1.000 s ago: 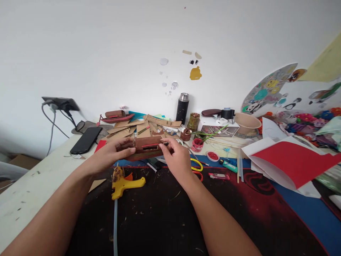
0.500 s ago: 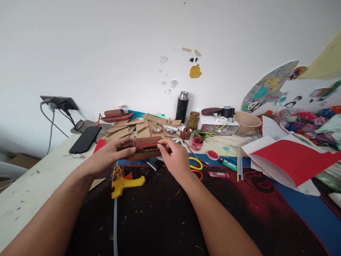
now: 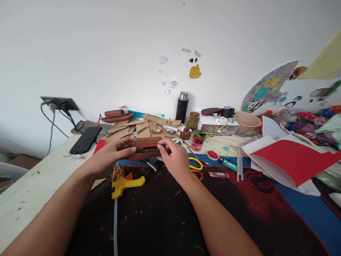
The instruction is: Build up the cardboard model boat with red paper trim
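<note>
Above the dark mat I hold a small brown model boat cabin [image 3: 145, 141] with a dark slot-like window in its side. My left hand [image 3: 119, 151] is closed round its left end, thumb in front. At its right end, my right hand [image 3: 173, 153] pinches a thin red strip [image 3: 150, 145] that lies along the top edge of the window. Whether the strip is stuck there I cannot tell. Below my left hand a yellow glue gun [image 3: 128, 183] rests on the mat, with a long pale glue stick trailing from it.
A finished-looking model boat [image 3: 115, 116] stands at the back left, beside cardboard scraps [image 3: 122, 129]. A black flask [image 3: 182, 106], a red paint pot [image 3: 197, 143] and yellow-handled scissors [image 3: 196, 163] are near my right hand. A phone [image 3: 85, 139] lies at left; red paper [image 3: 290, 160] at right.
</note>
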The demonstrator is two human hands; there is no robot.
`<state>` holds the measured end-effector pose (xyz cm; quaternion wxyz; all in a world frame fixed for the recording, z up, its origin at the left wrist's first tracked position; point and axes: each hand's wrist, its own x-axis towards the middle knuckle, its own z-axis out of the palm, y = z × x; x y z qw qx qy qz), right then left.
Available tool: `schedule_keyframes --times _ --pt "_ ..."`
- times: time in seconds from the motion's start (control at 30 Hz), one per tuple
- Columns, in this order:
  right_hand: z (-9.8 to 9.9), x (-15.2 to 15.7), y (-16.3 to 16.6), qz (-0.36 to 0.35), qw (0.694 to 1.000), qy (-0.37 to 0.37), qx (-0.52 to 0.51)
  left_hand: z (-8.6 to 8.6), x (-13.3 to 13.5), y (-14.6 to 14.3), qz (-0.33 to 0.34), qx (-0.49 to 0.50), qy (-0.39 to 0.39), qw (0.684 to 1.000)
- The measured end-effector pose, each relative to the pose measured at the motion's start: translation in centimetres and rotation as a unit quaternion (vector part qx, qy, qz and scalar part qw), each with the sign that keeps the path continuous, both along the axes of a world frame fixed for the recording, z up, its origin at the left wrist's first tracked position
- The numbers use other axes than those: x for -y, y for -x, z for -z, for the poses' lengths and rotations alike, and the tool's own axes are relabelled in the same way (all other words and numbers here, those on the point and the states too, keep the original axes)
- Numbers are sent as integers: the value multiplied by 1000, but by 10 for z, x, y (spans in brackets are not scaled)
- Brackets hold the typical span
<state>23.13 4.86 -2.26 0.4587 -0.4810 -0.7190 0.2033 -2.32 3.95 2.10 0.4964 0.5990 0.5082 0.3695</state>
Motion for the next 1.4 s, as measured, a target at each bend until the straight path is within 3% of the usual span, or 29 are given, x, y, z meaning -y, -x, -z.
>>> schedule_keyframes --times 1.03,1.23,1.4 --pt "0 -2 -1 19 1000 4 13 6 -1 -7 -31 17 -6 999" --pt "-1 -1 -1 45 999 -5 17 2 1 -11 -36 -46 -34 998" --pt "3 5 5 1 997 -32 71 -2 3 -18 -26 -95 -60 993"
